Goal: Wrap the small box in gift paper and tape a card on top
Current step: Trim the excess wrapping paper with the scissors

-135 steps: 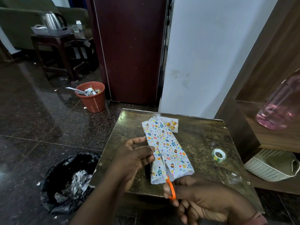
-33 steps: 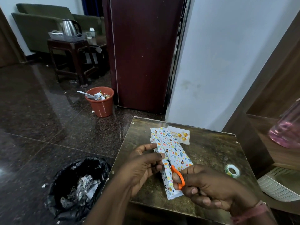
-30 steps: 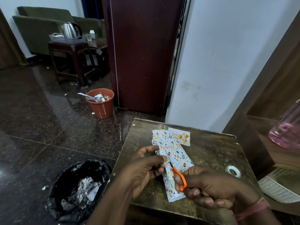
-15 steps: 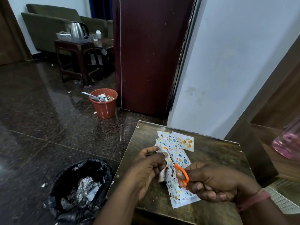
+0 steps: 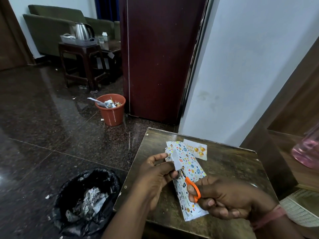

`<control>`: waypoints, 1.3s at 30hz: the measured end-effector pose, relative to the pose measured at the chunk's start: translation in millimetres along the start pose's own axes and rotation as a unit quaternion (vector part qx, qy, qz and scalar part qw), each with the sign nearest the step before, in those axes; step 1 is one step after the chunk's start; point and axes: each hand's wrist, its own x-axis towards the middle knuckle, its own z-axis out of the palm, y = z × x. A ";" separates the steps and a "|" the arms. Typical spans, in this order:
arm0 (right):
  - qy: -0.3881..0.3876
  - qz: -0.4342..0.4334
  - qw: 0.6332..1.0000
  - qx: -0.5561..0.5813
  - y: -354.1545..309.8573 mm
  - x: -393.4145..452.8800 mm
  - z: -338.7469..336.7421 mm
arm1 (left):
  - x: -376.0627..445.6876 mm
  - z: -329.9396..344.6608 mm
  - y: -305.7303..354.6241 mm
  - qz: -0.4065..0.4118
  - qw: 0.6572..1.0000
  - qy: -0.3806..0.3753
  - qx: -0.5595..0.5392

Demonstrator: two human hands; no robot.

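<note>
Patterned gift paper [image 5: 189,167] w/ white cut strip lifted, on table; balloon card [image 5: 198,150] just beyond, flat.

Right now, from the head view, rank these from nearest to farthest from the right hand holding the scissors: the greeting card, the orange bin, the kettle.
Measured from the right hand:
1. Greeting card, on the table just beyond the gift paper.
2. Orange bin, on the floor, ahead and to the left.
3. Kettle, on the far side table, at the back left.
</note>
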 end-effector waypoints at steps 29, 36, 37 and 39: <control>0.013 0.020 0.999 -0.029 -10.7 12.3 -5.6 | 5.2 2.0 -0.1 0.029 0.999 0.023 -0.029; -0.005 0.042 0.998 -0.054 -26.0 10.2 -8.7 | 3.6 3.7 -3.8 -0.015 1.000 -0.009 -0.002; -0.004 0.043 0.998 -0.046 -27.9 10.1 -9.3 | 3.3 4.2 -3.9 -0.013 1.000 -0.010 -0.001; 0.004 0.044 0.998 -0.039 -29.7 10.7 -11.0 | 3.1 5.1 -3.1 -0.007 1.000 -0.006 -0.009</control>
